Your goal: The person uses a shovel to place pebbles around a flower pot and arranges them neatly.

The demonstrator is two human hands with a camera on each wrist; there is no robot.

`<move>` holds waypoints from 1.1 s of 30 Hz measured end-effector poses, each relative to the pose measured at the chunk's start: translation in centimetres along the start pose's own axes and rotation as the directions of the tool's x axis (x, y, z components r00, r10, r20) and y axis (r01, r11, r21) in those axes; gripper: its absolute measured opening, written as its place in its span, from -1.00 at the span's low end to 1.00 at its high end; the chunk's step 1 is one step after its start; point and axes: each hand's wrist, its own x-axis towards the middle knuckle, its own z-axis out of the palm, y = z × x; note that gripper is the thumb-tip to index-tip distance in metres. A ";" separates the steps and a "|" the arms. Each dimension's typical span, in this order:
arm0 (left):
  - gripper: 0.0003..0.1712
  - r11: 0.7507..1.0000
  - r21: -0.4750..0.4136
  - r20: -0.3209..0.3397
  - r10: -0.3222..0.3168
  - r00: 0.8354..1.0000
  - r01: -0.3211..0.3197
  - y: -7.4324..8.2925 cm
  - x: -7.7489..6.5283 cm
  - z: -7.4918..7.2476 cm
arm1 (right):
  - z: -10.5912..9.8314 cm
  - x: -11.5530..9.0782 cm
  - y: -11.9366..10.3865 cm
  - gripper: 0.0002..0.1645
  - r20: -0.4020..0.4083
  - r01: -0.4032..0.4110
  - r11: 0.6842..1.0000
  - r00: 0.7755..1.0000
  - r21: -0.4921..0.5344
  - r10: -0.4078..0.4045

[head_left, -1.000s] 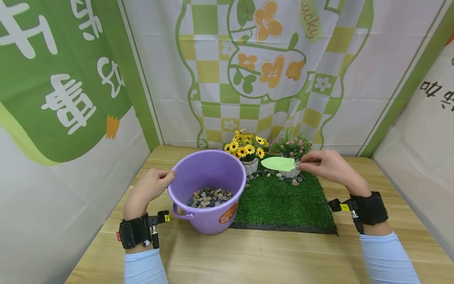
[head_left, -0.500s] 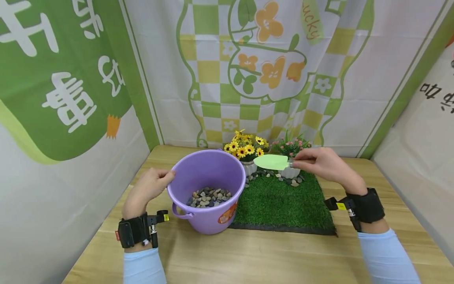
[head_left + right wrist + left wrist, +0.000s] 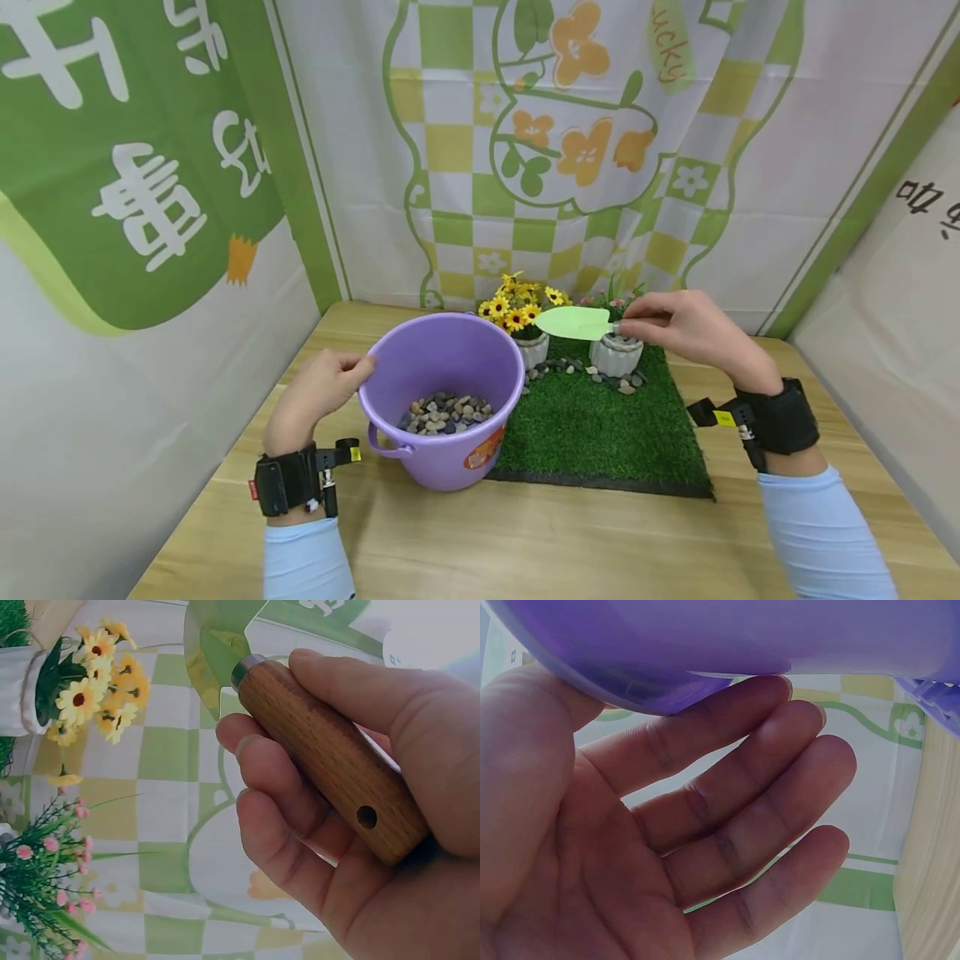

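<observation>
My left hand [image 3: 322,387] pinches the left rim of a purple bucket [image 3: 450,457], thumb on one side of the wall. In the left wrist view, the other fingers [image 3: 780,802] lie spread below the bucket wall [image 3: 817,637]. Grey and tan pebbles [image 3: 444,414] cover part of the bucket's bottom. My right hand [image 3: 690,337] grips a garden trowel by its wooden handle [image 3: 322,750]. The pale green trowel blade [image 3: 573,322] points left, held above the grass mat in front of the flower pots. No pebbles show on the blade.
Yellow flowers [image 3: 517,308] in a white pot and pink flowers in another white pot [image 3: 617,357] stand at the back of a green grass mat [image 3: 600,433]. Small stones [image 3: 558,365] ring the pots. The wooden table [image 3: 562,542] extends in front; printed curtains enclose it.
My right hand has carried the trowel left and slightly up, across the front of the pink flowers. The left hand stays on the bucket rim. The head view has shifted slightly.
</observation>
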 end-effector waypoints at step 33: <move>-0.56 0.999 -0.041 -0.005 -0.019 1.000 0.018 0.0 -0.1 0.2 | -2.6 2.7 -4.5 -0.79 -0.023 0.192 0.978 0.981 -0.076 -0.194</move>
